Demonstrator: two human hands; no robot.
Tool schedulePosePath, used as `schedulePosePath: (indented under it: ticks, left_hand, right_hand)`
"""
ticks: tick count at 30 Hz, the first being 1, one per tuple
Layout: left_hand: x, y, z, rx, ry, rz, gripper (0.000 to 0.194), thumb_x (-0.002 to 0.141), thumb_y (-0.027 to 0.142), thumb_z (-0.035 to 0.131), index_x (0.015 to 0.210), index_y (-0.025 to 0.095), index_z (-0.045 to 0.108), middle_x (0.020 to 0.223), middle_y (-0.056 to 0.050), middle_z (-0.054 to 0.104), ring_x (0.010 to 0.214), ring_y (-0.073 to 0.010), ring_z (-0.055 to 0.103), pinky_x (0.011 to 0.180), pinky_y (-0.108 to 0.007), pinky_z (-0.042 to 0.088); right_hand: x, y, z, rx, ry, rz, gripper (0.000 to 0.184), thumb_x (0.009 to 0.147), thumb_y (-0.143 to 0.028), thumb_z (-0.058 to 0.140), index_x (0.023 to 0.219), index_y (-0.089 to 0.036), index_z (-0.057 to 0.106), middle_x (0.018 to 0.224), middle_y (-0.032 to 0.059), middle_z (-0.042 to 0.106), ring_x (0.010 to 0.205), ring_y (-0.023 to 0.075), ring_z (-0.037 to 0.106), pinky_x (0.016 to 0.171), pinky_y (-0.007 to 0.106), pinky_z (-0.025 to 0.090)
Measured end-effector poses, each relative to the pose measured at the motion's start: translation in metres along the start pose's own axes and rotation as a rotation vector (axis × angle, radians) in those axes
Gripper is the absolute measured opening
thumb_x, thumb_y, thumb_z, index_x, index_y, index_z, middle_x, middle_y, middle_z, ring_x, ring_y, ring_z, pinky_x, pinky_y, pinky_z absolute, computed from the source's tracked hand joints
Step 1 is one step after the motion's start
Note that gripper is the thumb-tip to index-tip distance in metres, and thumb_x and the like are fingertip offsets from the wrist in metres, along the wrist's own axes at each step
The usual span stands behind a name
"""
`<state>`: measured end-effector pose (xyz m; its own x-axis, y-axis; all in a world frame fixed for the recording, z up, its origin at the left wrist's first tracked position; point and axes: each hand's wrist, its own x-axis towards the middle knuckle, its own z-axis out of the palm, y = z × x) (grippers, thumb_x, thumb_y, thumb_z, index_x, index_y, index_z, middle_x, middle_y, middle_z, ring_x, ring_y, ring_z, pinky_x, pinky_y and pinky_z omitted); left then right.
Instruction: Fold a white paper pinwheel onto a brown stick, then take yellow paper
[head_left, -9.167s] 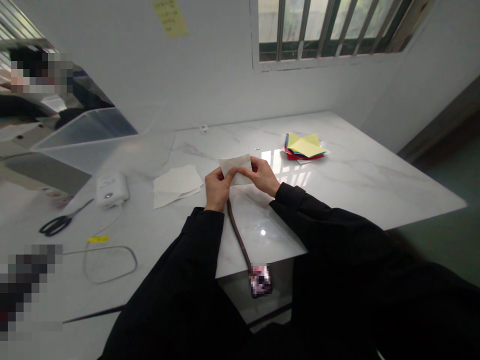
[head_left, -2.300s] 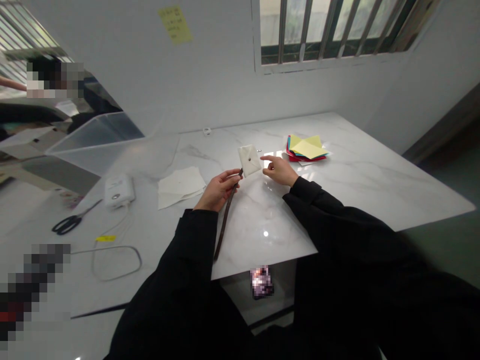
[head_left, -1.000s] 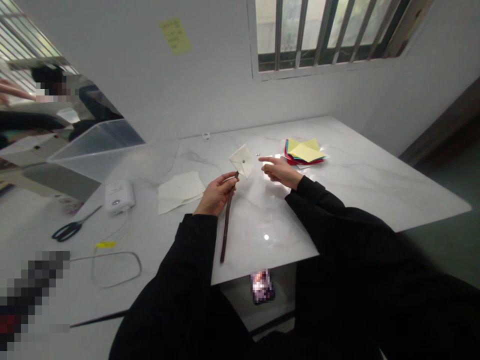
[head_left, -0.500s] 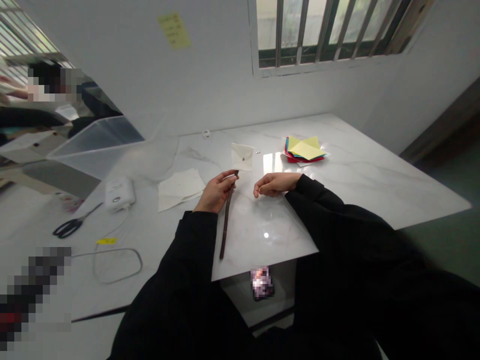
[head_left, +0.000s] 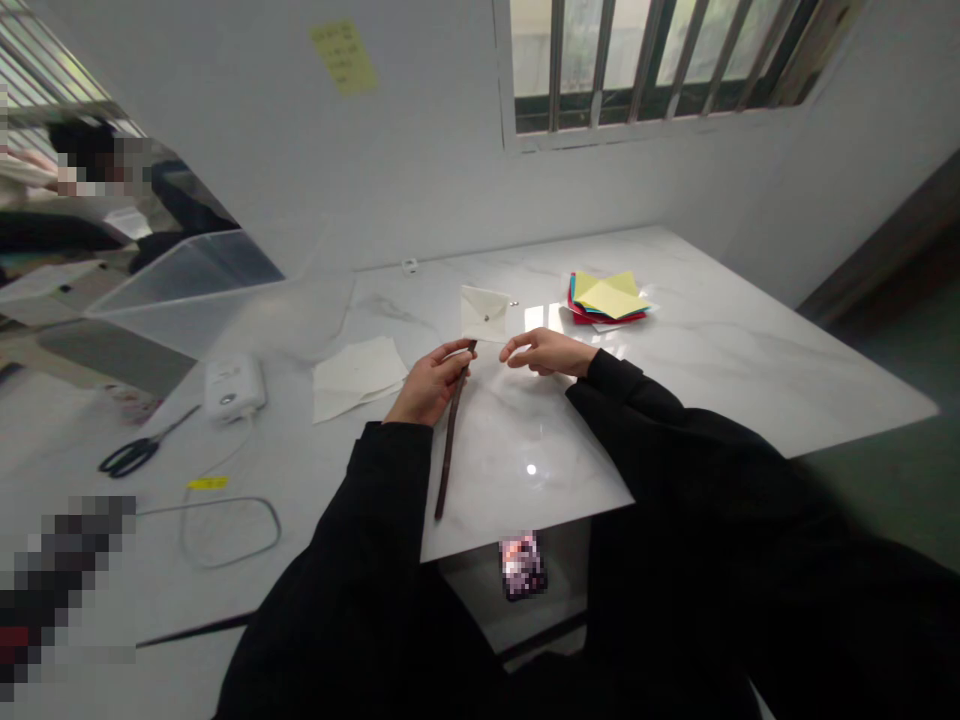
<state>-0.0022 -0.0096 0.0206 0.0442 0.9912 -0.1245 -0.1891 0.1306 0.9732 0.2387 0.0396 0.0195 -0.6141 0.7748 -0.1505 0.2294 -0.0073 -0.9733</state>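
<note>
My left hand [head_left: 429,382] is closed around the upper part of a slim dark brown stick [head_left: 448,455], thumb and fingers pinching it. At the stick's top is a square of off-white paper [head_left: 477,308] with a small round metallic piece [head_left: 486,318] near its middle. How the paper joins the stick is hard to make out. My right hand [head_left: 551,353] is just right of the paper's lower edge, apart from it, with fingers bent, thumb and forefinger separated, and nothing visible in it. Off-white paper sheets [head_left: 356,380] lie left of my left hand.
Behind my hands are tiny shiny bits [head_left: 514,303] and a stack of coloured paper [head_left: 611,297]. Leftward lie a white power strip [head_left: 234,385], black scissors [head_left: 133,456] and a looped cable [head_left: 279,520]. A clear plastic bin [head_left: 172,300] stands farther off, with a person [head_left: 90,150] beyond.
My right hand has risen slightly toward the paper, and its fingers have spread from a more curled pose. My left hand keeps the stick almost where it was.
</note>
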Motion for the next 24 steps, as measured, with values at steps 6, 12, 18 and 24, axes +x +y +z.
schedulePosePath:
  ticks: [6, 12, 18, 24]
  left_hand:
    - [0.002, -0.003, -0.002, 0.018, 0.0, 0.004, 0.041, 0.07, 0.026, 0.089, 0.108, 0.016, 0.078, 0.102, -0.008, 0.075, 0.079, -0.0111, 0.064, 0.071, -0.022, 0.052]
    - [0.001, -0.001, -0.002, 0.025, -0.006, 0.003, 0.044, 0.067, 0.028, 0.091, 0.107, 0.016, 0.078, 0.1, -0.007, 0.075, 0.079, -0.0116, 0.065, 0.072, -0.023, 0.052]
    - [0.001, -0.002, -0.002, 0.004, 0.018, 0.017, 0.046, 0.065, 0.03, 0.093, 0.106, 0.017, 0.076, 0.101, -0.007, 0.076, 0.076, -0.0116, 0.065, 0.072, -0.024, 0.052]
    - [0.0, 0.0, -0.002, 0.008, 0.024, -0.002, 0.045, 0.067, 0.028, 0.092, 0.107, 0.016, 0.076, 0.1, -0.007, 0.076, 0.078, -0.0118, 0.065, 0.073, -0.024, 0.053]
  right_hand:
    - [0.011, 0.009, -0.012, -0.104, 0.574, 0.009, 0.054, 0.081, -0.015, 0.066, 0.136, -0.011, 0.064, 0.071, -0.0017, 0.056, 0.056, 0.0094, 0.04, 0.052, 0.021, 0.032]
    - [0.006, 0.009, -0.01, 0.01, 0.472, -0.024, 0.074, 0.084, -0.023, 0.07, 0.154, -0.013, 0.046, 0.071, -0.0038, 0.052, 0.055, 0.0106, 0.038, 0.049, 0.023, 0.03]
    - [-0.02, -0.007, 0.001, 0.117, -0.97, -0.116, 0.059, 0.078, -0.048, 0.087, 0.119, -0.008, 0.073, 0.06, -0.0065, 0.043, 0.053, 0.0085, 0.039, 0.051, 0.025, 0.029]
    - [-0.003, -0.003, 0.004, 0.395, -0.136, -0.075, 0.034, 0.083, -0.031, 0.08, 0.109, -0.014, 0.067, 0.063, -0.0104, 0.032, 0.052, 0.0065, 0.023, 0.046, 0.021, 0.017]
